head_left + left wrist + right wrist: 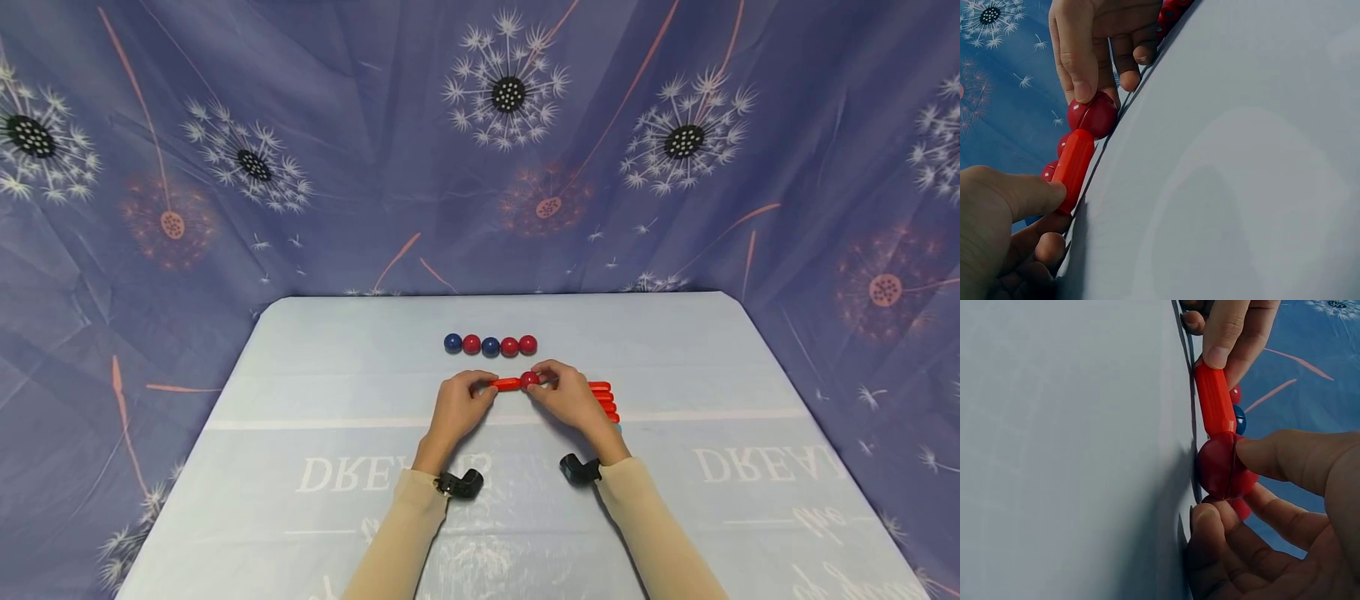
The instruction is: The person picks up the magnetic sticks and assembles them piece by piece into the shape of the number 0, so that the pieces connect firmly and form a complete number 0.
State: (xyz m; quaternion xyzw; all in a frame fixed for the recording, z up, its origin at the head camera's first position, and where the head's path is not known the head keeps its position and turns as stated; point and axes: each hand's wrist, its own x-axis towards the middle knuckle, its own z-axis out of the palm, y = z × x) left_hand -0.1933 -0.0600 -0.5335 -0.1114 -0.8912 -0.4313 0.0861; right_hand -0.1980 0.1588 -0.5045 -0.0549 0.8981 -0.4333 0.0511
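Note:
My left hand [454, 408] pinches the outer end of a short red plastic rod [507, 384] between thumb and fingers. At the rod's other end sits a glossy red ball [529, 380], which the thumb and fingers of my right hand [572, 402] grip. In the left wrist view, the rod [1075, 165] meets the ball [1099, 115] end-on, in one line. The right wrist view shows the ball [1225, 465] with a seam round its middle and the rod [1215, 400] pressed against it. Both pieces are close over the table.
Behind the hands a row of dark blue balls [453, 343] and red balls [472, 344] lies on the pale table cloth [315, 358]. Several red rods [604, 397] lie side by side, partly hidden by the right hand. A patterned blue curtain [360, 167] hangs behind the table.

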